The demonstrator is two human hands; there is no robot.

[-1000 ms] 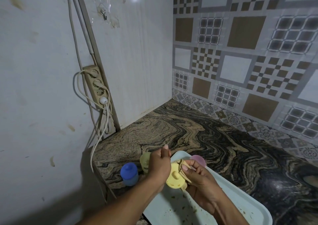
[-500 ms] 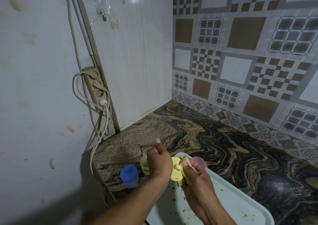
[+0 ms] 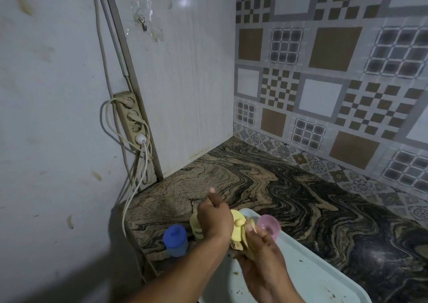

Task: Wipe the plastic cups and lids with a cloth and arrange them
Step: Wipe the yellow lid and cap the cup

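Gripping a yellow lid [image 3: 236,224] in the left hand [image 3: 214,219], fingers curled round its edge, thumb sticking up. Pinching a beige cloth [image 3: 250,227] in the right hand [image 3: 261,254] and pressing it flat against the lid's face, thumb on top of the fabric. Holding both just above the far corner of a pale blue tray [image 3: 312,277], flecked with dark crumbs and set on the swirled brown-and-black worktop [image 3: 289,186]. Just beyond the right hand, in that same tray corner: a translucent pink cup [image 3: 268,225], hard to tell which way up. Left of the left hand, standing upright on the worktop near its front-left edge: a blue cup [image 3: 175,241] closed with a blue spouted top. Close beside it, a yellow cup [image 3: 195,227], half hidden behind the left hand. Up on the left wall: a beige power strip [image 3: 133,117], mounted at a slant, with a white plug in its lowest socket and pale cables hanging down towards the worktop's edge.
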